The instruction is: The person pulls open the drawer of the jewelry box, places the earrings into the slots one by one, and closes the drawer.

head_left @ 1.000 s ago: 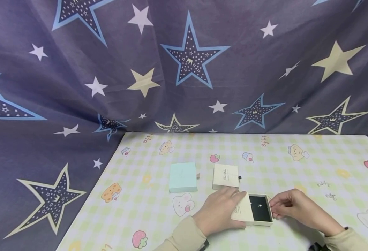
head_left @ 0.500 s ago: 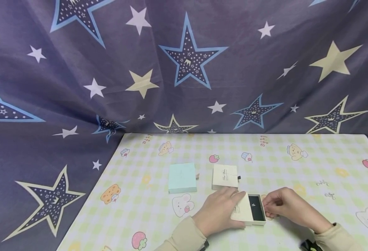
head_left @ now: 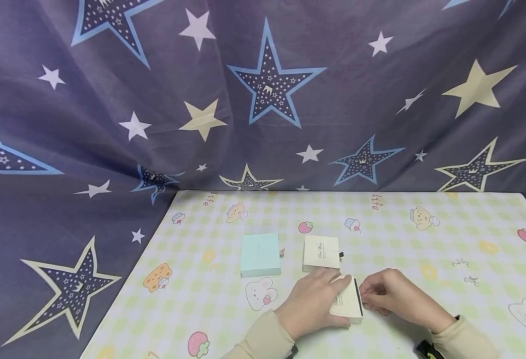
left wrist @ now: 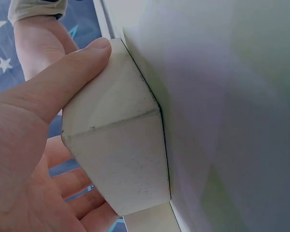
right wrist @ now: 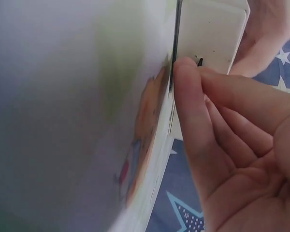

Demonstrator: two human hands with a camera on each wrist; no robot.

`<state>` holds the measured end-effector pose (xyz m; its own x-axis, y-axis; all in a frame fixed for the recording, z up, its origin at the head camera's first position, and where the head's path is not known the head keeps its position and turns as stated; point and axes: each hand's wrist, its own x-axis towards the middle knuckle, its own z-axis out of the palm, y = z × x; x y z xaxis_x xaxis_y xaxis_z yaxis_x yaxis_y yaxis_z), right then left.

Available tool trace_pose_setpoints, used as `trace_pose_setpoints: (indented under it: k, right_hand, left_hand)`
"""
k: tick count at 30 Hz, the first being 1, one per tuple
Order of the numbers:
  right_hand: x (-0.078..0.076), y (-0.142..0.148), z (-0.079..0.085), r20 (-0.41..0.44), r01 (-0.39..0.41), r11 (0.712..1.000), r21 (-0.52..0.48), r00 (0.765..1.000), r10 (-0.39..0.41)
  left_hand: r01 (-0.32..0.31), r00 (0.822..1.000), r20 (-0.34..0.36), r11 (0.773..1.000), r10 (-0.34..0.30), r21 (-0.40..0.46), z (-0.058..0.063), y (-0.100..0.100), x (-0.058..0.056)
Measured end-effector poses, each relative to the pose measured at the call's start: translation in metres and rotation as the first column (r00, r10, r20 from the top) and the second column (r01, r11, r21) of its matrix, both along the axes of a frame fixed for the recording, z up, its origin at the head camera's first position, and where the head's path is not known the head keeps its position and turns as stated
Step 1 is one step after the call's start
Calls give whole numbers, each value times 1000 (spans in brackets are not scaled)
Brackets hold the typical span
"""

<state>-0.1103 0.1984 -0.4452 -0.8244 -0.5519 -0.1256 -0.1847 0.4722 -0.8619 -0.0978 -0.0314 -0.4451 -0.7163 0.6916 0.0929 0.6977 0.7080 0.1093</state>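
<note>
My left hand [head_left: 309, 301] grips a small cream slide-out gift box [head_left: 350, 300] by its sleeve, thumb along one side and fingers along the other. The drawer is nearly all the way in; just a thin dark strip of its inside shows at the right end. At that end, my right hand [head_left: 392, 299] has thumb and forefinger together on the black pull tab [right wrist: 200, 62], close against the drawer front [right wrist: 212, 31]. The small silver piece seen inside earlier is hidden now.
Behind my left hand lies another cream box [head_left: 322, 253] with a black tab. A mint-green box [head_left: 260, 254] is to its left. Two small silver jewellery pieces [head_left: 471, 280] lie toward the right on the checked tablecloth [head_left: 424, 259]. A starry curtain [head_left: 357, 99] hangs behind.
My right hand has moved left, and the drawer has slid into the sleeve, covering its dark lining and the silver piece. My left hand has stayed in place on the box.
</note>
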Motion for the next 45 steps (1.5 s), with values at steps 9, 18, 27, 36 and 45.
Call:
trace_pose_setpoints:
  k: [9, 18, 27, 36, 45]
  right_hand:
    - [-2, -9, 1, -1, 1, 998, 59, 1000, 0]
    - [10, -6, 2, -192, 62, 997, 56, 980, -50]
    - [19, -11, 6, -331, -4, 996, 91, 943, 34]
    - [18, -16, 7, -336, 7, 986, 168, 940, 51]
    - [17, -15, 7, -338, 3, 983, 183, 939, 60]
  left_hand:
    - [-1, 1000, 21, 1000, 1, 9, -1, -1, 1]
    - [-2, 1000, 25, 1000, 1, 22, -4, -1, 4]
    - [0, 1000, 15, 996, -2, 86, -7, -1, 1]
    - [23, 999, 43, 998, -26, 63, 3, -8, -2]
    - [65, 978, 192, 992, -85, 107, 16, -24, -17]
